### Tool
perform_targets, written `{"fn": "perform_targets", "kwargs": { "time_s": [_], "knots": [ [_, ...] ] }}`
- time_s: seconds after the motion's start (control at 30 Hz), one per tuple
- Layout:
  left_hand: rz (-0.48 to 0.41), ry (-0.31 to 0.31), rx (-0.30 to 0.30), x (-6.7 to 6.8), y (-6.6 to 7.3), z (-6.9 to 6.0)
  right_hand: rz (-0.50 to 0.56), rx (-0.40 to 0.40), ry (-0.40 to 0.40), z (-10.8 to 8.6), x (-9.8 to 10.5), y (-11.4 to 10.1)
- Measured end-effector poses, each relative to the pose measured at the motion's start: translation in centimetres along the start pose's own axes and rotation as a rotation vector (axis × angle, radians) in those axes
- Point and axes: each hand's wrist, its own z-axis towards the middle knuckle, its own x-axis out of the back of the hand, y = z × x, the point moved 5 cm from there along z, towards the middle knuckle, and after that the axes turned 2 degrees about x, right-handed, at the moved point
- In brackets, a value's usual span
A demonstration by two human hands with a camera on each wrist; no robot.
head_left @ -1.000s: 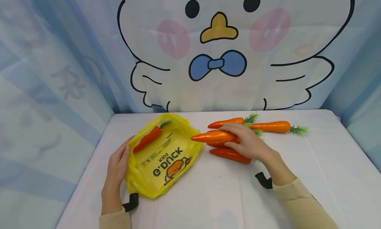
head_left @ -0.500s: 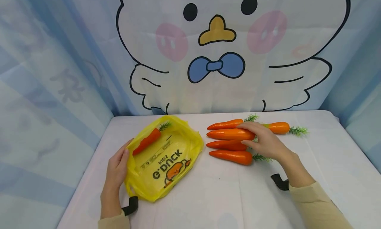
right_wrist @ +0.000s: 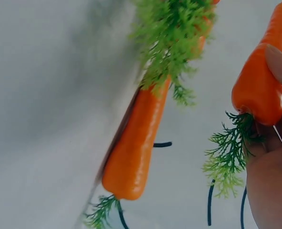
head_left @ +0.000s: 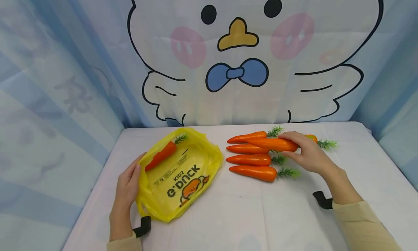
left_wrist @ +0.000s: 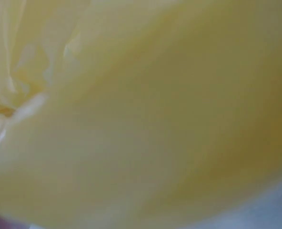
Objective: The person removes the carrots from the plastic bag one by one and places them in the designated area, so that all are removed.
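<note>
My right hand (head_left: pixel 308 155) holds an orange carrot (head_left: pixel 274 144) by its thick end, raised over the other carrots, with its tip pointing left. In the right wrist view, the thumb lies on this carrot (right_wrist: pixel 261 86) and green fronds hang below its thick end. My left hand (head_left: pixel 130 184) grips the left edge of a yellow plastic bag (head_left: pixel 204 155), spread open on the table. A red-orange carrot (head_left: pixel 161 156) with a green top lies in the bag. Yellow plastic (left_wrist: pixel 155 119) fills the left wrist view, hiding the left fingers.
Below the held carrot, several carrots (head_left: pixel 253 172) lie in a row, tips left. Another carrot (head_left: pixel 311 138), partly hidden by my right hand, lies behind them near the table's back edge. A cartoon-printed curtain (head_left: pixel 236 109) hangs along the back of the white table (head_left: pixel 228 214).
My right hand has moved to the right with the carrot, whose tip has drawn away from the bag. The left hand and the bag have stayed in place.
</note>
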Motion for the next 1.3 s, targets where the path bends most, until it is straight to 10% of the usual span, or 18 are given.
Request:
{"fn": "perform_targets", "kwargs": {
  "time_s": [1.3],
  "knots": [
    [0.004, -0.006, 0.045, 0.0, -0.2, 0.1, -0.026, -0.265, -0.064, -3.9, 1.8, 7.7]
  ]
}}
